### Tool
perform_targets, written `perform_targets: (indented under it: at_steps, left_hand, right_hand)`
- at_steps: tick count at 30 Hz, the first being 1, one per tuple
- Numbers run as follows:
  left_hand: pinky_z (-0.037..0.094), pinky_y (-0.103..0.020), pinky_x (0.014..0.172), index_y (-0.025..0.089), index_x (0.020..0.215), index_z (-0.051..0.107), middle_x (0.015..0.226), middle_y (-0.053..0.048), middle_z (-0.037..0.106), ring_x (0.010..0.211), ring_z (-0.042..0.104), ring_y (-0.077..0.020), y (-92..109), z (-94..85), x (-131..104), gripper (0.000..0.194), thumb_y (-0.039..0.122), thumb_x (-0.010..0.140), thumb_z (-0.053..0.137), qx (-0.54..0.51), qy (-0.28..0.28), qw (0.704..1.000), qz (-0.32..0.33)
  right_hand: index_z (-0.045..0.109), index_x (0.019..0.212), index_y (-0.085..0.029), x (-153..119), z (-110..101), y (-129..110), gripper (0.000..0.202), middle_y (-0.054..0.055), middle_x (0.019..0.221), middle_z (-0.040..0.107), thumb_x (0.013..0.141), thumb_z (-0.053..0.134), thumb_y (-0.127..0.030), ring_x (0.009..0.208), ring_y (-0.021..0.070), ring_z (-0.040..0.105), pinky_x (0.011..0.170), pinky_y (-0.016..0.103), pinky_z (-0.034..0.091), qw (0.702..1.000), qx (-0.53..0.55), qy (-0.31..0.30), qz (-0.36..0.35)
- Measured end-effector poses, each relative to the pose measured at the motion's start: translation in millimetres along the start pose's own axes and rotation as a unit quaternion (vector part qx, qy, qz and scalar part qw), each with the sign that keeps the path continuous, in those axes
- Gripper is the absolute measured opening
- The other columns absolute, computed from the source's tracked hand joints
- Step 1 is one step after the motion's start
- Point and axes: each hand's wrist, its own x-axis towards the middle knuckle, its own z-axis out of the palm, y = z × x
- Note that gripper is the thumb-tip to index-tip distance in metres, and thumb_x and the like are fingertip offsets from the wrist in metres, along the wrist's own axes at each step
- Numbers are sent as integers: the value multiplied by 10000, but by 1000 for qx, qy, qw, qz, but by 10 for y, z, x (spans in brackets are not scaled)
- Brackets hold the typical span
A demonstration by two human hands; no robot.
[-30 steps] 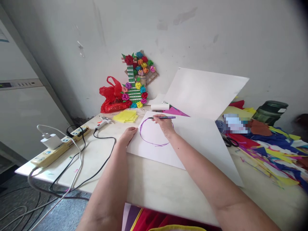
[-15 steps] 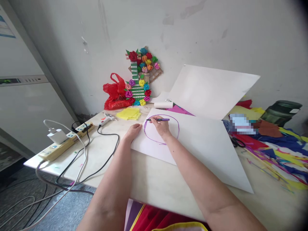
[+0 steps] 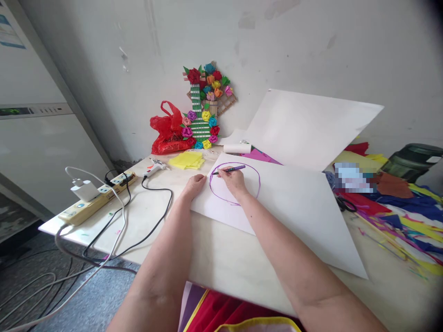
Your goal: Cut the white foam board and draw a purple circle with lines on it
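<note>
My right hand (image 3: pixel 234 180) is closed around a purple pen (image 3: pixel 238 168), its tip on the left side of a drawn purple circle (image 3: pixel 259 184). That circle is on a large white board (image 3: pixel 290 216), a folded sheet whose back half (image 3: pixel 314 124) tilts up toward the wall. At the board's left edge is my left hand (image 3: pixel 194 185), its fingers curled against the edge. The undersides of its fingers are hidden.
Left of the board lie a glue gun (image 3: pixel 154 168), yellow sheets (image 3: pixel 187 160) and a power strip (image 3: pixel 98 198) with cables. A red bag (image 3: pixel 168 133) and a flower-covered guitar craft (image 3: pixel 200 124) stand behind. Scissors (image 3: pixel 346 204), coloured scraps (image 3: pixel 404 207) and a dark green container (image 3: pixel 411 161) are right.
The pen in my right hand has tilted, its back end rising, and its tip has moved slightly down along the circle's left side. My left hand stays at the board's edge.
</note>
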Motion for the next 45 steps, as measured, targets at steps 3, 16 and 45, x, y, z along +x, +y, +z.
perform_targets:
  at_steps: [3,16,45]
  left_hand:
    - [386,-250,598,131,698,599,636,-12,586,643,507,-158,6,-7,-1,317,416,691,458,0,-4,1000,0]
    - [399,-260,637,130,707,613,656,-29,597,666,512,-167,-62,14,43,322,391,725,424,39,5,999,34]
    - [384,-258,634,156,665,622,629,-34,598,655,502,-170,-90,46,99,304,360,741,410,123,33,991,48]
  right_hand:
    - [634,729,-191,-7,-2,2,275,27,716,691,766,493,-425,747,161,651,720,250,464,1000,-14,-11,4]
    - [656,790,-204,-73,-1,-152,307,32,746,703,801,459,-439,801,165,644,747,241,424,993,-104,-39,40]
    - [657,810,-207,-83,14,-151,302,35,736,702,808,452,-429,813,170,644,788,253,419,990,-130,-41,39]
